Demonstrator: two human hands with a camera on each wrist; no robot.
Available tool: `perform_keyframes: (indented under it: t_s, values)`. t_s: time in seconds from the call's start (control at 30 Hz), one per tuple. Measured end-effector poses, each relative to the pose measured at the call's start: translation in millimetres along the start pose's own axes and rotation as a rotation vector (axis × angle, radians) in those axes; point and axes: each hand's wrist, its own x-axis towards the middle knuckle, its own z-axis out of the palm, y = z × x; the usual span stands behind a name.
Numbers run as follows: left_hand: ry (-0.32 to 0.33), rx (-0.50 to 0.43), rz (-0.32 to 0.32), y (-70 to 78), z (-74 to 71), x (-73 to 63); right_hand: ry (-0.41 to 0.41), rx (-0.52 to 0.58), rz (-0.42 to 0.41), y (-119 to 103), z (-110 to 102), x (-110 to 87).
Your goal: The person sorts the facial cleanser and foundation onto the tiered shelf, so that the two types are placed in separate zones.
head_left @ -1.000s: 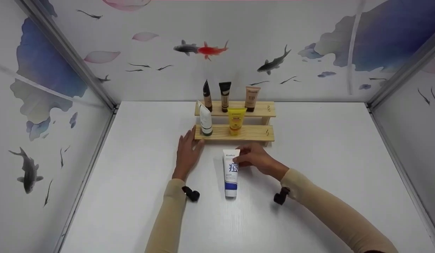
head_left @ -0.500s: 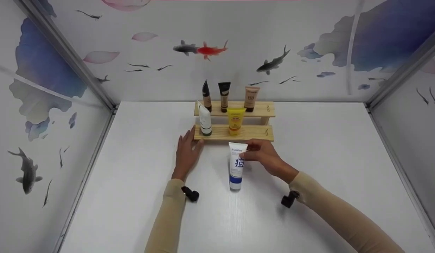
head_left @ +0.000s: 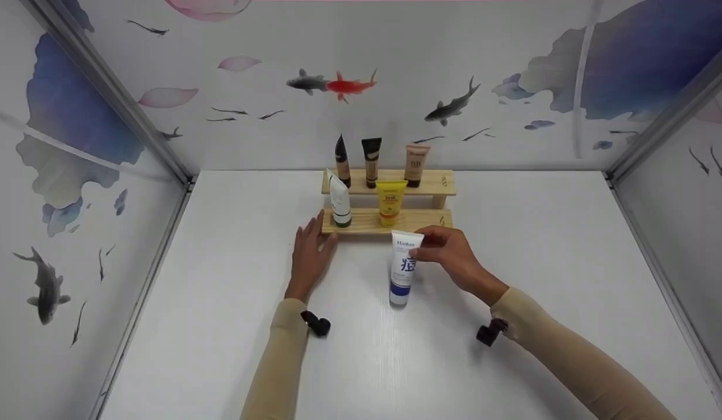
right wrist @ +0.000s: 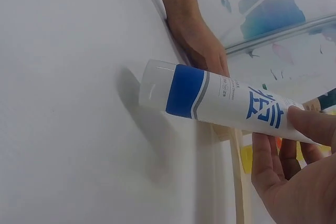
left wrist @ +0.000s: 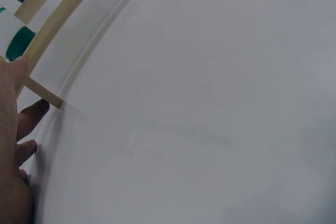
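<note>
My right hand (head_left: 454, 256) pinches a white squeeze tube (head_left: 403, 268) with a blue band near its capped end. Thumb on the printed face and fingers behind, it holds the tube by its upper part, cap downward; in the right wrist view the tube (right wrist: 210, 95) hangs above the table with a shadow beside it. At the left end of a two-step wooden rack (head_left: 422, 220), my left hand (head_left: 309, 256) rests with straight fingers against the rack's side. On the rack's lower step stand a white tube with a green cap (head_left: 341, 204) and a yellow tube (head_left: 390, 203).
The upper step carries a black-topped pointed tube (head_left: 342, 160), a black tube (head_left: 371, 162) and a pinkish-beige tube (head_left: 415, 165). Behind the rack rises a wall (head_left: 238, 140) painted with fish. Side walls bound the white table (head_left: 541, 245).
The right hand has carried the white and blue tube rightward and toward the rack, near the lower step's right part. The left hand has stayed at the rack's left end.
</note>
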Motion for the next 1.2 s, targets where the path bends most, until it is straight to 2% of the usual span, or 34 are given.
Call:
perform_keyframes:
  t_s: [0.27, 0.53, 0.77, 1.0, 1.2]
  values:
    - [-0.003, -0.005, -0.003, 0.8, -0.2, -0.5, 0.036, -0.05, 0.017, -4.2, -10.2, -3.2]
    - [0.0, -0.016, -0.002, 0.4, 0.2, -0.7, 0.064, -0.045, 0.01, -9.0, -20.7, -4.1]
    - [0.001, 0.017, 0.008, -2.2, 1.2, 1.4, 0.09, -0.013, -0.017, -12.3, -30.1, -5.5]
    - [-0.007, 0.001, 0.006, -2.5, 0.6, 0.7, 0.103, -0.033, -0.024, -18.9, -39.4, -7.6]
    - [-0.008, -0.004, -0.005, -1.6, -0.4, -0.3, 0.126, -0.032, -0.061, -24.1, -47.4, -5.4]
